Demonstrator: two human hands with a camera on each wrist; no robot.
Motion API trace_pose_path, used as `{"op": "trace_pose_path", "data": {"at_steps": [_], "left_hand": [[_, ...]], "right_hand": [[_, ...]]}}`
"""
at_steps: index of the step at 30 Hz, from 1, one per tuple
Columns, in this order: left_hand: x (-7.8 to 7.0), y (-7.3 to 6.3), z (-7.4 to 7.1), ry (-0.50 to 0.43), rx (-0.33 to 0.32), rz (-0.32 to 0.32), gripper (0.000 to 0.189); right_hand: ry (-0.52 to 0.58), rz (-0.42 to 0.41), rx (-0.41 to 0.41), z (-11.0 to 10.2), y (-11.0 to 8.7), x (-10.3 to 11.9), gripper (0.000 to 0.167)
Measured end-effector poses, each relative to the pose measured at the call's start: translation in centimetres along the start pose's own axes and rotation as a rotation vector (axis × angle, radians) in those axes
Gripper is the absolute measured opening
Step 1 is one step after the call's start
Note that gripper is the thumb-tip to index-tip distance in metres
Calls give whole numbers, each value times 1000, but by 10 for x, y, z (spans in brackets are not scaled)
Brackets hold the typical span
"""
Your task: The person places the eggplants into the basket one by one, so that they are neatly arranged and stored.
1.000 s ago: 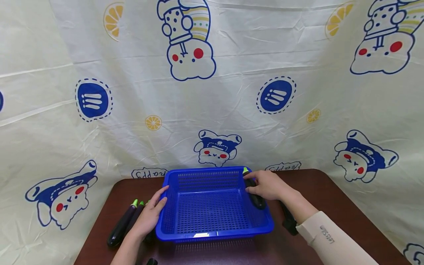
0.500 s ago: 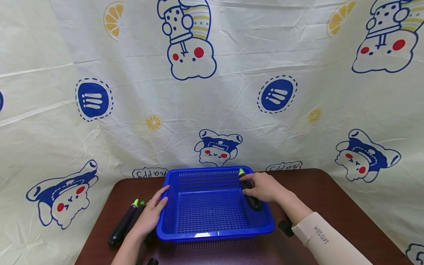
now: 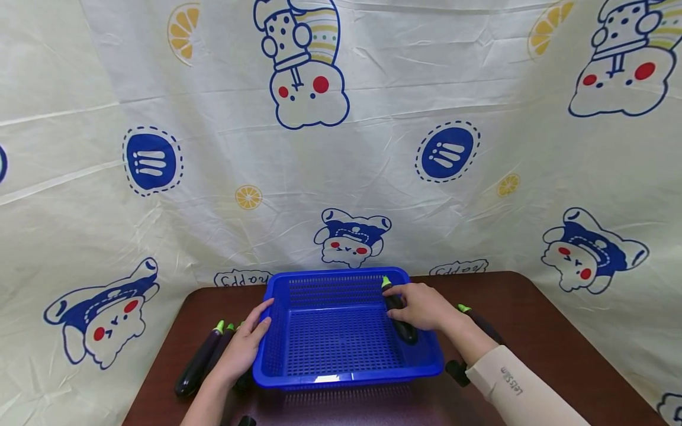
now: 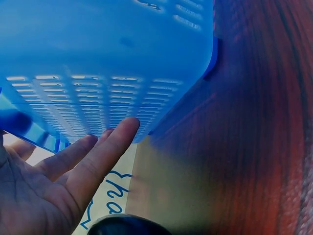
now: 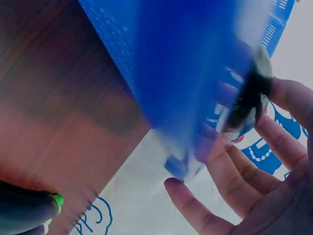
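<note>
A blue plastic basket (image 3: 341, 343) with slotted walls stands mid-table. Thumb and fingers of my right hand (image 3: 423, 305) pinch a dark eggplant (image 3: 406, 332) with a green stem end, inside the basket's right side. In the right wrist view the same eggplant (image 5: 252, 100) shows between the fingers, partly behind the blurred blue rim (image 5: 176, 73). My left hand (image 3: 245, 346) is at the basket's left rim. Its fingers (image 4: 105, 156) extend nearly straight along the slotted outer wall (image 4: 98, 93) in the left wrist view.
Several eggplants (image 3: 197, 367) lie left of the basket, partly hidden by the left arm. To its right lie another eggplant (image 3: 482, 324) and a dark rounded end (image 3: 457, 373), partly under the right sleeve. A dark tip (image 3: 247, 420) shows at the front. A printed sheet (image 3: 373, 148) hangs behind.
My right hand has moved left and slightly down, carrying the eggplant further into the basket. An eggplant on the right has come out from behind the forearm. The left hand stays put.
</note>
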State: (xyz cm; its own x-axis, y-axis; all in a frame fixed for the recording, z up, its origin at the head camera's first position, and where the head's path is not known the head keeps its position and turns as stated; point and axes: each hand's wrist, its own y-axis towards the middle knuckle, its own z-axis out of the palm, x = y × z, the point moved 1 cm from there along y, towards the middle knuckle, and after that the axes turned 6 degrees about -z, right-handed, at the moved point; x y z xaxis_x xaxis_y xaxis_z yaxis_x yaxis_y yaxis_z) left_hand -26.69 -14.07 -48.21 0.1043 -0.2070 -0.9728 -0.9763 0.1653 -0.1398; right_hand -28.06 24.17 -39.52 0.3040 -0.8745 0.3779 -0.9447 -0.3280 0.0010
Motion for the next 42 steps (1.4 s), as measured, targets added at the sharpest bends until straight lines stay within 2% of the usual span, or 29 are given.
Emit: {"op": "trace_pose_path", "data": {"at_steps": [20,42], "left_hand": [[2,1,0,19,-9,-9,47],[5,6,-2,63,-24,-22,46]], "right_hand": [[-23,-13,1,28,-1,-1,42],[-267,-4,-24,54,0,-5,42]]}}
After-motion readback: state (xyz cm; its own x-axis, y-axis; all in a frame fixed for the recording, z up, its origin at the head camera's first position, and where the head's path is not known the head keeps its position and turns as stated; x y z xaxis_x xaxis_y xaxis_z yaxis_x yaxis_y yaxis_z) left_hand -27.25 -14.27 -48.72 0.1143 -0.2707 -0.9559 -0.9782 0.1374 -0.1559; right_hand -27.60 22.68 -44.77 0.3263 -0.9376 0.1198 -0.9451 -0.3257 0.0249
